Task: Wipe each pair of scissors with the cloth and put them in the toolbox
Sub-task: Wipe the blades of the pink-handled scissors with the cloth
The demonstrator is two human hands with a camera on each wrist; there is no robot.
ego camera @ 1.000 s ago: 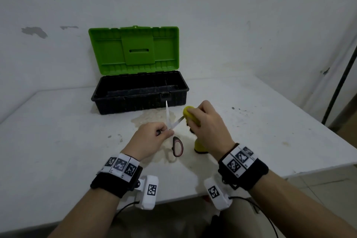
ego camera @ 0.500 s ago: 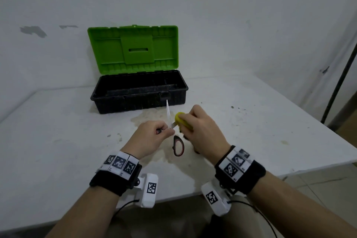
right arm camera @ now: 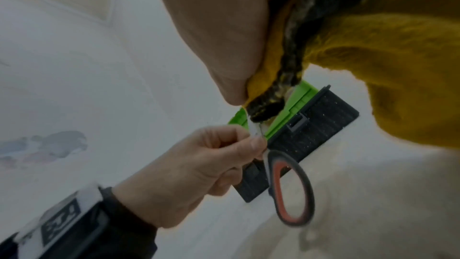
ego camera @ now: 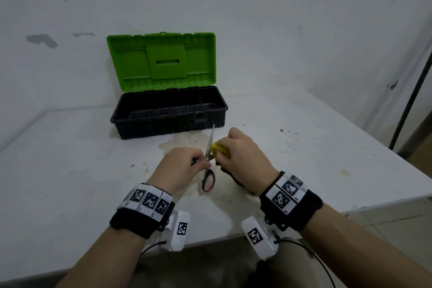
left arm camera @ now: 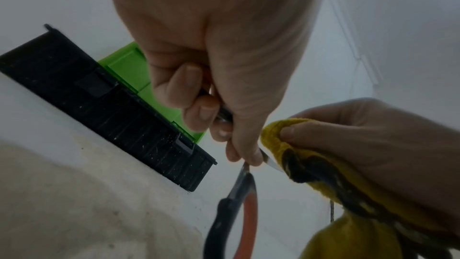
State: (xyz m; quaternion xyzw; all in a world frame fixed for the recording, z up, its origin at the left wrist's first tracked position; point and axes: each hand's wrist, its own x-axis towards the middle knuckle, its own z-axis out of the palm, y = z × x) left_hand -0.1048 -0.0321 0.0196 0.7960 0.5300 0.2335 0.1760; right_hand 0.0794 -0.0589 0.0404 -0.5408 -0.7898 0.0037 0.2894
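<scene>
A pair of scissors (ego camera: 208, 179) with black and red handle loops is spread apart above the table, one blade pointing up toward the toolbox. My left hand (ego camera: 184, 166) grips the scissors around one handle, close to the pivot; the other loop (left arm camera: 231, 222) (right arm camera: 291, 190) hangs free below. My right hand (ego camera: 243, 159) pinches a yellow cloth (ego camera: 221, 149) (left arm camera: 308, 161) (right arm camera: 373, 50), stained dark, around the second blade right beside the pivot. The black toolbox (ego camera: 168, 112) stands behind with its green lid (ego camera: 161, 61) up and its inside looking bare.
The white table (ego camera: 70, 159) has a brownish stain in front of the toolbox and dark specks at the right. A white wall stands close behind. A dark pole (ego camera: 411, 91) leans at the far right, beyond the table's right edge.
My right hand has slid the cloth along the blade from its outer end in toward the pivot, closer to my left hand. The left hand and scissors have stayed nearly still.
</scene>
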